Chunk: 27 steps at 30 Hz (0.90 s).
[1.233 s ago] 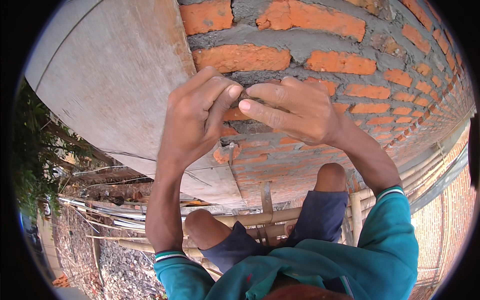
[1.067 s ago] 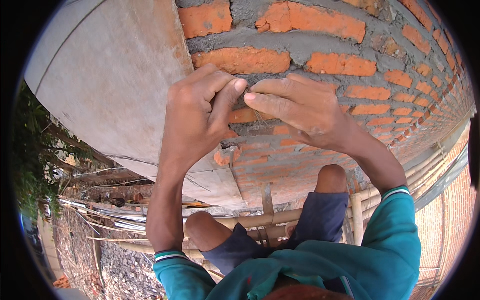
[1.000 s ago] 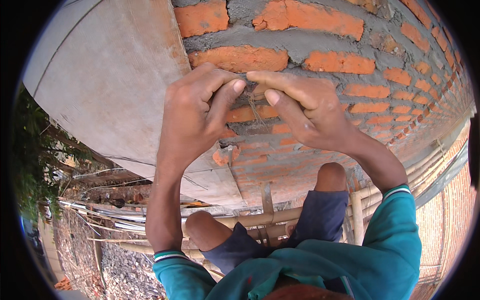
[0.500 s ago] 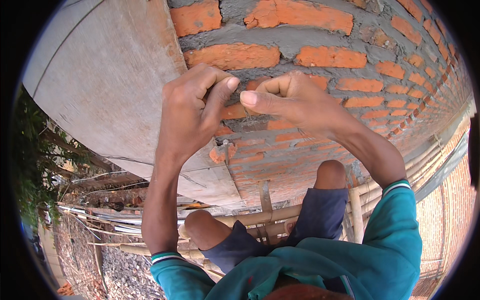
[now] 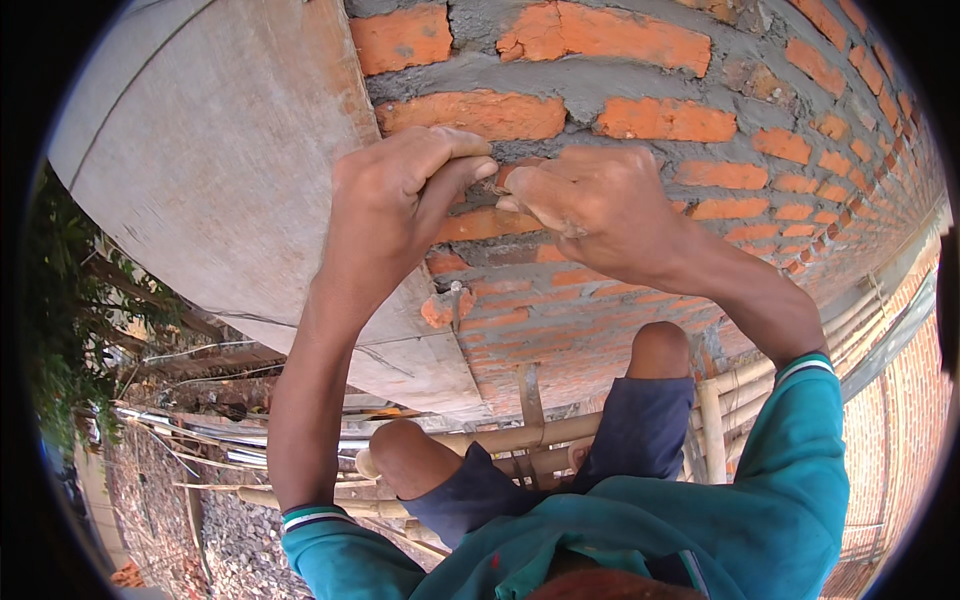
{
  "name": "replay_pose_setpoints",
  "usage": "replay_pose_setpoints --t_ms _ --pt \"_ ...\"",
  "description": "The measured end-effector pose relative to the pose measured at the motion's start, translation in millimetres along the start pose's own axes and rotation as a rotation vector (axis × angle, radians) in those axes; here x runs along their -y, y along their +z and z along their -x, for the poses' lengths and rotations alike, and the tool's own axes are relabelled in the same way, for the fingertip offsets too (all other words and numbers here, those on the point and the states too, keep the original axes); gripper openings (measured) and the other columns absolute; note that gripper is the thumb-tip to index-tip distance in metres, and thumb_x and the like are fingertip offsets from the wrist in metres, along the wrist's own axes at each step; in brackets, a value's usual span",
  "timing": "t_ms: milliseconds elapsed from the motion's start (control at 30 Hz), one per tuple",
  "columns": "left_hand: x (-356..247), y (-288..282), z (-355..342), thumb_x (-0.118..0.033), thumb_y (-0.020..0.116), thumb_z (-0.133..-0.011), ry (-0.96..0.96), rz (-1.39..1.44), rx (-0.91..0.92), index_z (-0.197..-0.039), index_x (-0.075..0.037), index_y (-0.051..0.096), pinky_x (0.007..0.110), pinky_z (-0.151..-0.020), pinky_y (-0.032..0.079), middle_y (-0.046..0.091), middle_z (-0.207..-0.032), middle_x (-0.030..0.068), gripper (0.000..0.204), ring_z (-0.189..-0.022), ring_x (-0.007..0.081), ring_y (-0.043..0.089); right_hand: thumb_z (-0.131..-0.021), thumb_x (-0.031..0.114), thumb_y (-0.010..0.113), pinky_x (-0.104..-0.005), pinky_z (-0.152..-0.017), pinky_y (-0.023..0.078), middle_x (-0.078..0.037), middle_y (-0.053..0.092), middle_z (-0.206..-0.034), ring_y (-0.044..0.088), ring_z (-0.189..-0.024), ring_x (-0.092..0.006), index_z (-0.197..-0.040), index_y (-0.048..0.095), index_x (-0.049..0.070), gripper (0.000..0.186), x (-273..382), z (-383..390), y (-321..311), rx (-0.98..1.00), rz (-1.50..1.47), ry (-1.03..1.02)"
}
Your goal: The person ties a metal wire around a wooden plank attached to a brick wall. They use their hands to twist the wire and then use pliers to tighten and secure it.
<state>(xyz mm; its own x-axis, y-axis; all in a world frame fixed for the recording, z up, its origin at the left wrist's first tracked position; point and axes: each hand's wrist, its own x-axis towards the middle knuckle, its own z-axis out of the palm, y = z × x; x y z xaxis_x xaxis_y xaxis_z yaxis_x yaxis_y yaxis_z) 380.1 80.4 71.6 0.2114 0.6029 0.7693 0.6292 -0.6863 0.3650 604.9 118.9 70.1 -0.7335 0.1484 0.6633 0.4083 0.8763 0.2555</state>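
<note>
My left hand (image 5: pixel 385 205) is closed in a pinch, thumb tip against the curled forefinger, close to the edge of a grey board (image 5: pixel 240 150). Facing it is my right hand (image 5: pixel 605 205), also closed, with its fingertips almost touching the left thumb. A thin, wiry strand (image 5: pixel 491 187) shows in the small gap between the fingertips; most of it is hidden, and whether it is wire or string is unclear. Both hands are held in front of a brick wall (image 5: pixel 665 118) with grey mortar.
Below the hands, a nail (image 5: pixel 456 290) stands by a brick fragment (image 5: pixel 437 310) at the board's edge. Bamboo poles (image 5: pixel 715 430) run around my legs. Gravel (image 5: pixel 245 545) lies far below at the lower left, and leafy branches (image 5: pixel 60 320) hang at the left.
My right hand has rolled over, its thumb now turned downward and its knuckles up. My left hand has shifted slightly right, and the fingertips are still close together.
</note>
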Motion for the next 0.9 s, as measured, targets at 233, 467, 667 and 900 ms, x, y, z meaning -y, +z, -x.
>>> replay_pose_setpoints --t_ms 233,467,667,900 --pt "16.0 -3.4 15.9 -0.015 0.078 -0.086 0.317 -0.304 0.09 -0.113 -0.006 0.066 0.038 -0.062 0.059 0.063 -0.1 0.0068 0.03 -0.081 0.0256 0.07 -0.086 0.016 0.075 -0.0449 -0.048 0.045 -0.008 0.065 -0.065 0.065 -0.059 -0.0308 -0.079 0.061 0.007 0.018 -5.5 -9.6 -5.7 0.055 -0.146 0.03" --pt "12.0 -8.6 12.0 -0.013 0.085 -0.08 0.32 -0.464 0.235 -0.116 -0.008 0.066 0.039 -0.065 0.058 0.064 -0.109 0.0082 0.042 -0.089 0.0288 0.071 -0.09 0.016 0.077 -0.0413 -0.051 0.042 -0.006 0.064 -0.07 0.057 -0.062 -0.0238 -0.096 0.073 0.008 0.01 -12.4 -7.8 -5.7 0.15 -0.104 0.016" --pt "21.8 12.1 30.1 -0.014 0.078 -0.079 0.581 -0.483 -0.251 -0.118 -0.008 0.07 0.029 -0.063 0.064 0.068 -0.101 0.0042 0.04 -0.085 0.0184 0.072 -0.097 0.028 0.073 -0.0365 -0.055 0.042 -0.009 0.066 -0.067 0.056 -0.059 -0.0171 -0.094 0.078 0.002 0.026 -0.4 -21.6 -13.3 0.303 -0.708 0.438" --pt "29.2 -2.8 12.1 -0.014 0.078 -0.079 0.64 -0.459 -0.189 -0.11 -0.008 0.072 0.029 -0.063 0.062 0.071 -0.097 0.002 0.031 -0.082 0.0165 0.07 -0.097 0.028 0.073 -0.0354 -0.055 0.041 -0.006 0.061 -0.065 0.051 -0.06 -0.0121 -0.092 0.073 -0.004 0.032 3.4 -24.1 -20.4 0.369 -0.868 0.614"
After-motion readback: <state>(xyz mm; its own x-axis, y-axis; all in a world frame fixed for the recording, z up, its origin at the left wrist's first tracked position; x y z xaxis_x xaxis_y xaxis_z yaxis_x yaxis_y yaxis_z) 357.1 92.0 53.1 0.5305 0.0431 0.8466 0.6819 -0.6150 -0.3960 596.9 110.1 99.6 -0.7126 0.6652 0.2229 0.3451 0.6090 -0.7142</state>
